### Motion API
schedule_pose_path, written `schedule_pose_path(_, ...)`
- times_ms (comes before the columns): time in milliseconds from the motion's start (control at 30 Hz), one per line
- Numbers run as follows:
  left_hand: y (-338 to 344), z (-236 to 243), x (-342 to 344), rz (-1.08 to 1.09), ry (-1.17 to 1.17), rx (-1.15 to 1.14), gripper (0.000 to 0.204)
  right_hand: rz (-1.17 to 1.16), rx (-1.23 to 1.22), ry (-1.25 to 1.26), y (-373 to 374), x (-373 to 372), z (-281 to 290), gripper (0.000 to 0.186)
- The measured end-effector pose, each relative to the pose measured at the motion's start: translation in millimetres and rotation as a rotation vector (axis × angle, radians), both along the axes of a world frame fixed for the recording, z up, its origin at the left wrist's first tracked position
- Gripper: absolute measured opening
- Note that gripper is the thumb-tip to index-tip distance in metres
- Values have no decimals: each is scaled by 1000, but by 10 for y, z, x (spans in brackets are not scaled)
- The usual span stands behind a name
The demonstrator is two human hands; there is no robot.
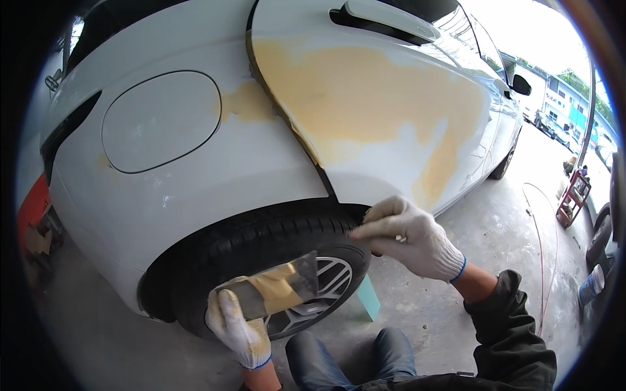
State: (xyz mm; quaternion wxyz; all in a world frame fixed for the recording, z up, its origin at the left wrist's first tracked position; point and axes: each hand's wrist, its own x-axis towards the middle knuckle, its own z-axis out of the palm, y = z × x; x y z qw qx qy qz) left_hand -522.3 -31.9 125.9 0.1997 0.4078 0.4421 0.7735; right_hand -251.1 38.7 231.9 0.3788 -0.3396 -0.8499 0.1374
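My left hand [240, 329], in a white knit glove stained tan, grips a flat grey board [304, 276] by its near end. A band of tan putty [279, 289] lies across the middle of this board, in front of the rear wheel [334, 274]. My right hand [415, 236], also gloved, is by the rear end of the wheel arch's door side, fingers pinched together. Whatever sits between those fingertips, if anything, is too hidden to name. Above both hands, a white car's rear door [385, 169] carries a broad patch of dried-looking tan filler [365, 91].
A round fuel flap [162, 122] sits left of the door. Behind the wheel a pale green block [368, 300] stands on the concrete floor [456, 313]. To the right are a thin hose [540, 260], a red tool cart [574, 197] and a white bucket [591, 285].
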Motion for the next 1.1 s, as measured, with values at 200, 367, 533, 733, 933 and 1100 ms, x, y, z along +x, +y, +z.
schedule_pose_path(200, -46, -129, 32, -9, -349, 13, 37, -465, 142, 34, 149, -363, 36, 22)
schedule_pose_path(367, -106, -246, -77, -11, -174, -53, 37, -524, 286, 111, 240, -543, 96, 24)
schedule_pose_path(533, -87, -242, -16, 79, -163, -52, 37, -558, 404, 164, 352, -750, 310, 25)
schedule_pose_path(733, -151, -469, -204, -102, -373, -5, 34, -589, 471, 169, 416, -968, 575, 26)
schedule_pose_path(933, -144, -416, -169, -64, -370, -1, 35, -442, 458, 168, 198, -989, 762, 23)
schedule_pose_path(1100, -119, -276, -171, -373, -257, -9, 25, 5, 58, -106, -390, -615, 402, 30)
